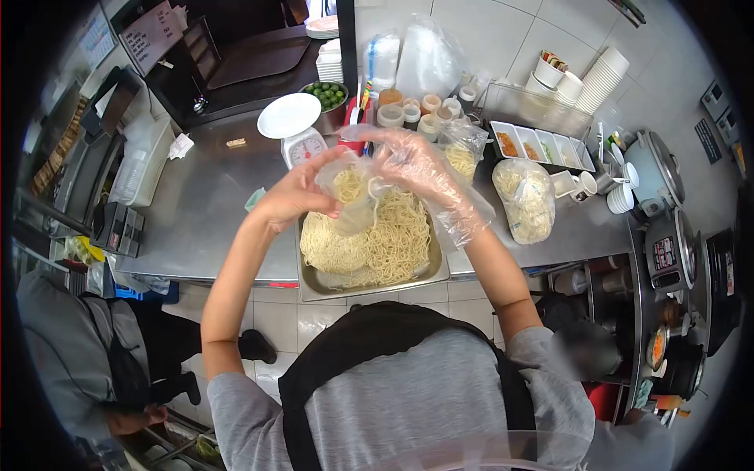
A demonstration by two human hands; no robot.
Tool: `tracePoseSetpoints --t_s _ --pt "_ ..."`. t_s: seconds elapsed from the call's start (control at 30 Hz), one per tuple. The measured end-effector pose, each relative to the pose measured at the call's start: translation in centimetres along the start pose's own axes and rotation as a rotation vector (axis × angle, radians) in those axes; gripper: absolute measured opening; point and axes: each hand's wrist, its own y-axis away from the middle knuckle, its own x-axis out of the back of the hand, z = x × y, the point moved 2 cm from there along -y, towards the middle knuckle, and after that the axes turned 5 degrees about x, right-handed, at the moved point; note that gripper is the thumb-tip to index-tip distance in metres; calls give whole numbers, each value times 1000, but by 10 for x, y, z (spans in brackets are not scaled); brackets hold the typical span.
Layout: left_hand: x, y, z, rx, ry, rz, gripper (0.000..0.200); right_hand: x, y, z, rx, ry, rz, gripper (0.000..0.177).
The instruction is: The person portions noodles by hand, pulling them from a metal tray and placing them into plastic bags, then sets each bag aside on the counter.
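My bare left hand [298,195] grips a small clear plastic bag [357,218] from its left side, with some yellow noodles [348,186] showing inside. At the bag's right side is my right hand [408,163], in a loose clear plastic glove, its fingers bent toward the opening. A noodle strand hangs by those fingertips; the glove's glare partly hides the grip. Both hands are above a metal tray [377,297] heaped with noodles [393,247], a paler mound on the left and looser strands on the right.
Right of the tray stands a filled bag of noodles [525,202]; a smaller one [462,157] lies behind. A scale [304,147] bearing a white plate [289,115], sauce tubs [390,116] and a condiment box [542,147] line the back. Another person [78,353] stands at left.
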Motion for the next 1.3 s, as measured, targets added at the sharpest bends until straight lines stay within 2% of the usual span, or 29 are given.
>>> tracePoseSetpoints --t_s 0.1,0.2,0.27,0.37,0.4,0.5,0.63,0.67,0.77,0.87,0.97,1.07,1.17,1.2,1.3 --pt "-7 -3 5 -22 16 -18 86 -11 -9 -13 211 -340 49 53" --pt "1 -2 5 46 -15 54 87 7 -7 -44 205 38 118 55" --pt "4 4 20 11 -17 8 88 23 -3 -61 168 228 129 60" --pt "-2 4 30 -69 15 -22 89 23 -2 -51 380 186 160 62" --pt "-5 4 29 -95 30 -26 89 24 3 -58 208 201 124 70" --pt "-13 1 15 -1 12 -20 91 23 1 -47 116 -53 124 75" --pt "-6 3 14 -18 54 -56 90 11 3 -29 320 438 9 81" --pt "-8 4 13 -19 41 -60 90 3 2 -24 263 299 -79 74" --pt "-9 5 15 -24 19 -60 90 -8 -8 40 126 459 -262 66" --pt "-4 5 8 2 39 -44 91 9 -7 22 -115 118 -307 52" --pt "0 5 5 9 29 -40 90 21 -11 -8 -106 -94 -220 44" --pt "-4 5 9 6 4 -35 86 27 -20 -38 34 -253 -26 41" --pt "-3 0 5 3 -16 -37 86 18 -25 -50 88 -117 -26 41" --pt "-3 -1 5 -5 4 -41 86 12 -29 -48 98 101 -147 48" --pt "-4 3 14 -25 28 -34 84 10 -19 -64 449 435 -124 57"
